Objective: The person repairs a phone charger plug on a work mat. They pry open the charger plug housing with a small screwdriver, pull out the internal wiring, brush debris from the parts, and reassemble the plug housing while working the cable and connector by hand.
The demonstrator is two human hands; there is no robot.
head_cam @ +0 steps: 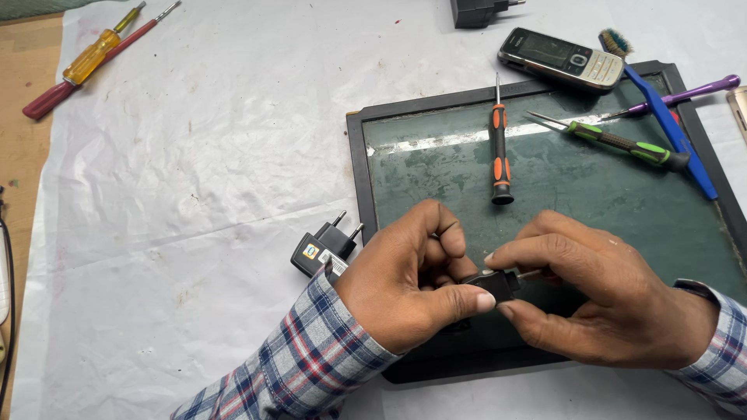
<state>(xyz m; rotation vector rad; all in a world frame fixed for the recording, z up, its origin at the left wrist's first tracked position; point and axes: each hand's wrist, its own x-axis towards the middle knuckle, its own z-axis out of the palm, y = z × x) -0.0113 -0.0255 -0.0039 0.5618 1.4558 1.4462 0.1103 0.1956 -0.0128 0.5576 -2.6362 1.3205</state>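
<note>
My left hand (405, 284) and my right hand (599, 299) meet over the near edge of a dark green glass-topped tray (545, 187). Both grip a small black plug adapter (498, 284) between thumb and fingers; a metal pin shows at its right end. Most of the adapter is hidden by my fingers. A second black plug adapter (323, 249) with two pins lies on the white sheet just left of my left wrist.
On the tray lie an orange-and-black screwdriver (499, 148), a green-and-black screwdriver (622, 142), a blue brush (661, 109) and a purple tool (692, 92). A grey mobile phone (562, 59) and a black charger (476, 11) lie beyond. Yellow and red screwdrivers (85, 61) sit far left.
</note>
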